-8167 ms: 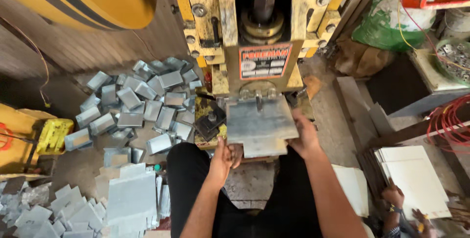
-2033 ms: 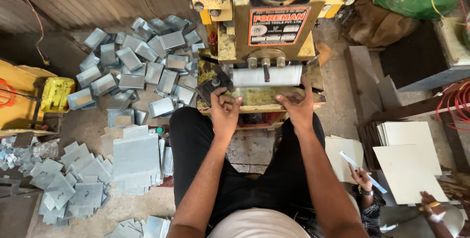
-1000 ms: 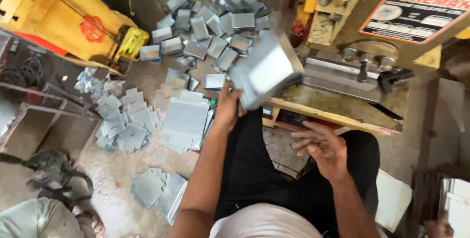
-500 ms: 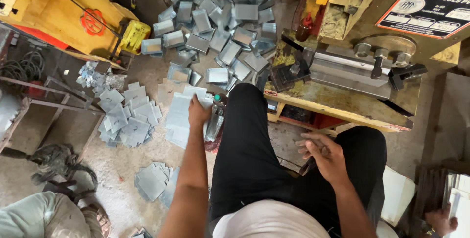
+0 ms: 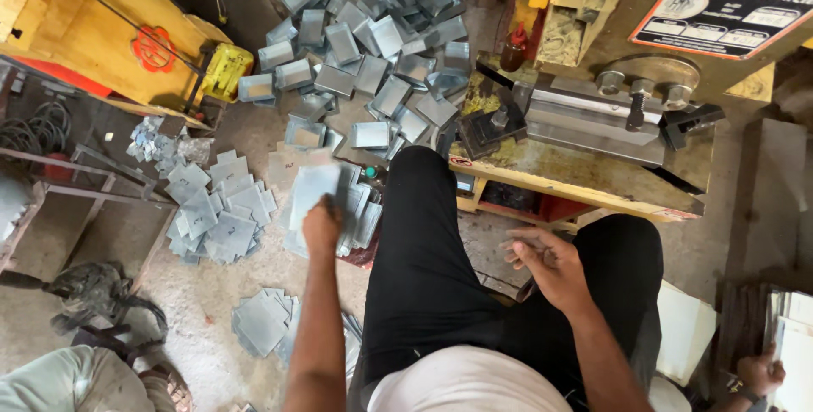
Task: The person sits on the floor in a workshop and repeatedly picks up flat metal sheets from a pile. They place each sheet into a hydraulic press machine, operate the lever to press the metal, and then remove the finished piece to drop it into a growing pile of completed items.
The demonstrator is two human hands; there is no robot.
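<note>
My left hand (image 5: 322,226) reaches down to my left and is closed on the near edge of the top flat grey metal sheet (image 5: 310,190) of a stack on the floor. My right hand (image 5: 546,264) hovers over my right thigh, fingers loosely apart, holding nothing. In front of me stands a yellow press machine with a worn bed (image 5: 593,171) and a steel die bar (image 5: 584,116); nothing lies in the die. A pile of bent, tray-shaped metal pieces (image 5: 373,48) covers the floor to the left of the press.
Small flat metal offcuts (image 5: 216,209) and another stack (image 5: 261,320) lie on the floor at the left. A second yellow machine (image 5: 110,39) stands at the far left. Another person's hand (image 5: 758,371) is at the bottom right; someone's trouser leg (image 5: 51,382) at the bottom left.
The bent metal piece I held up in my left hand one second ago is gone from it. That hand has dropped to the flat sheet stack. My right hand stayed by my thigh.
</note>
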